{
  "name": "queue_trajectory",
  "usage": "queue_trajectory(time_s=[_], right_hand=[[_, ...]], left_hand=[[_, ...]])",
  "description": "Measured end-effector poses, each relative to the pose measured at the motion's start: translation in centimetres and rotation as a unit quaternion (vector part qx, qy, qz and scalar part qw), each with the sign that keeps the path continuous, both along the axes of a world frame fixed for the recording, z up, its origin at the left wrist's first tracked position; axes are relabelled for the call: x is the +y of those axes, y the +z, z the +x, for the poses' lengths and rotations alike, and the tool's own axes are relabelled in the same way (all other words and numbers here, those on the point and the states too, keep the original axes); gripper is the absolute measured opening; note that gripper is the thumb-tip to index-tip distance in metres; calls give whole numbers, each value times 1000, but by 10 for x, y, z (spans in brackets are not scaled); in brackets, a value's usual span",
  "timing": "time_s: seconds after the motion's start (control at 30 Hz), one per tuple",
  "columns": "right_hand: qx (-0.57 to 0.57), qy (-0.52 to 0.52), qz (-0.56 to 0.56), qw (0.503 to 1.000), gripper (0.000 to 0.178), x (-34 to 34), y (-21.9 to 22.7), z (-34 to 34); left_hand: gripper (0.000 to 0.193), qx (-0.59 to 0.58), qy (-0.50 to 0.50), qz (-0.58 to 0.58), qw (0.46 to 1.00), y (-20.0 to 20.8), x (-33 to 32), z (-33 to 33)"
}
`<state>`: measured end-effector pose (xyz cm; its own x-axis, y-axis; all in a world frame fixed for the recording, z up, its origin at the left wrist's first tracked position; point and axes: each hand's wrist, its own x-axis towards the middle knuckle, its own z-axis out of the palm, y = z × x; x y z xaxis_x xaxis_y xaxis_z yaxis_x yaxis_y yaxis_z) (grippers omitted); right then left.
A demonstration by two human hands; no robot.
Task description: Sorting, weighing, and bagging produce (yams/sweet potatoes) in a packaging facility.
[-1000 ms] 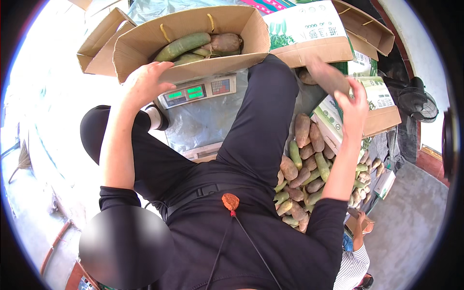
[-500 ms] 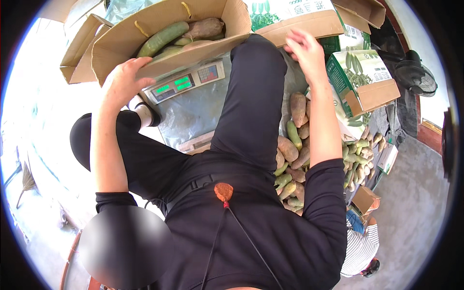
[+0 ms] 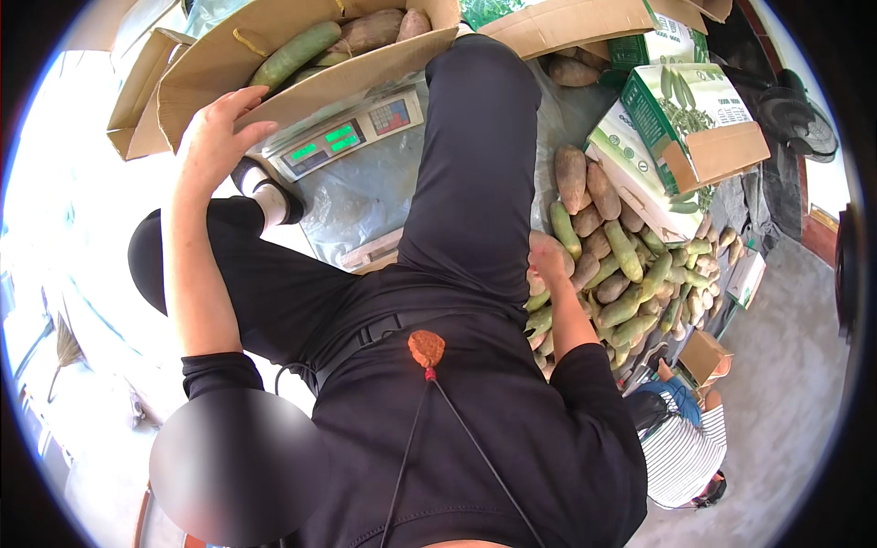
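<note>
Firstly, right hand (image 3: 549,265): lowered beside the right thigh, at the near-left margin of the vegetable pile (image 3: 630,306), fingers against a brown vegetable (image 3: 554,244); whether it is clasped or merely touched cannot be told, the fingers being partly hidden. Vegetable: just beyond the palm, stout, its long axis seemingly slanting from upper left to lower right, partly covered; right hand much the nearer. Left hand (image 3: 217,139): holding nothing visible, thumb spread from fingers, fingertips at the near wall of an open cardboard box (image 3: 365,68). Box: ahead and to the left of the right hand, containing green and brown vegetables, long side toward the person; digital scale (image 3: 393,114) showing below its near wall. Edges between: right thigh (image 3: 470,173), its knee close to the box's right corner; the near wall's raised rim. Room: a strip of grey sheeting (image 3: 555,117) running forward between thigh and printed green-and-white box (image 3: 690,105). Outermost, lower right: co-worker in striped shirt (image 3: 685,457), well apart.
</note>
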<state>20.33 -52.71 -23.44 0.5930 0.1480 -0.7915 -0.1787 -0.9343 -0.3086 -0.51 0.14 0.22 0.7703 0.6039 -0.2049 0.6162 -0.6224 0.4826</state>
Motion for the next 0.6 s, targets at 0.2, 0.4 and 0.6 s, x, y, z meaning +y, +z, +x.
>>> queue_trajectory(time_s=[0.2,0.4,0.6], right_hand=[[46,-89,10,995,16,17,26,-34],[80,-94,97,988,19,10,6,-26],[20,-37,43,998,18,43,8,-26]], left_hand=[[45,-11,-8,5,1000,-1,-1,-1],[43,-9,-15,1,1000,0,-5,8],[43,-17,-6,-8,1000,1,2,-5]])
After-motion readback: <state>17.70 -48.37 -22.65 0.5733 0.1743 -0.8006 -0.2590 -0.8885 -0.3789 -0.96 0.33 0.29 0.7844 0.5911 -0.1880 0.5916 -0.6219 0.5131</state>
